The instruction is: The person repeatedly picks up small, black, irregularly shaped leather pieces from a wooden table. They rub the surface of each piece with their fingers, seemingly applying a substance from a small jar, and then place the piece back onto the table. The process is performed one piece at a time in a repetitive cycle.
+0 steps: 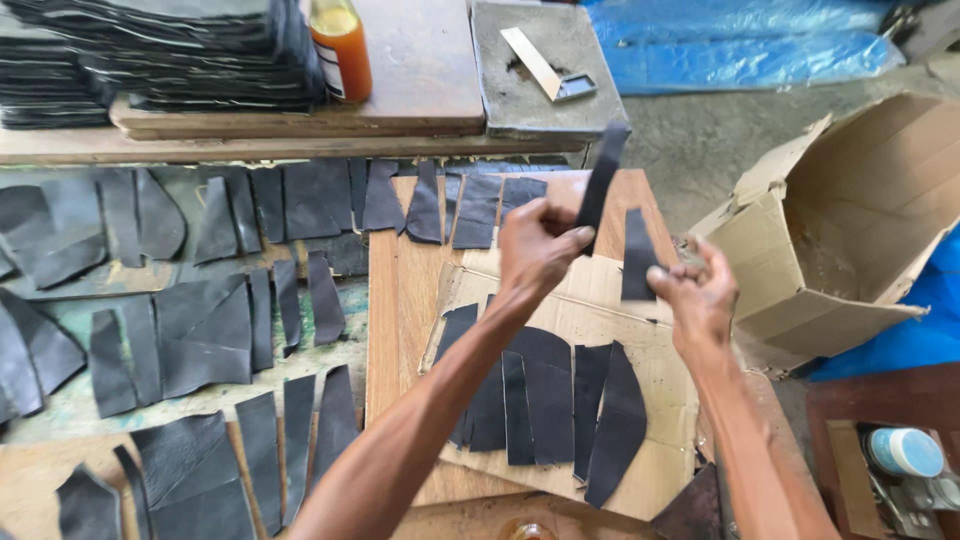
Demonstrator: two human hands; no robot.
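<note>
Black leather strips [603,175], apparently one pinched in each hand's fingers: left hand [537,245], right hand [697,295].

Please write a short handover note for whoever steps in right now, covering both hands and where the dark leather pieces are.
Left hand: raised over the board, fingers pinching a long dark strip that stands up at a tilt.
Right hand: fingers hold a shorter dark piece upright, apart from the strip.
Laid out: a row of dark pieces on the cardboard sheet below the hands; more along the far edge of the wooden board; many spread on the surface to the left.
Left: the two held pieces are not yet set down.
Nearby: stacked dark sheets, orange bottle, open carton.
</note>
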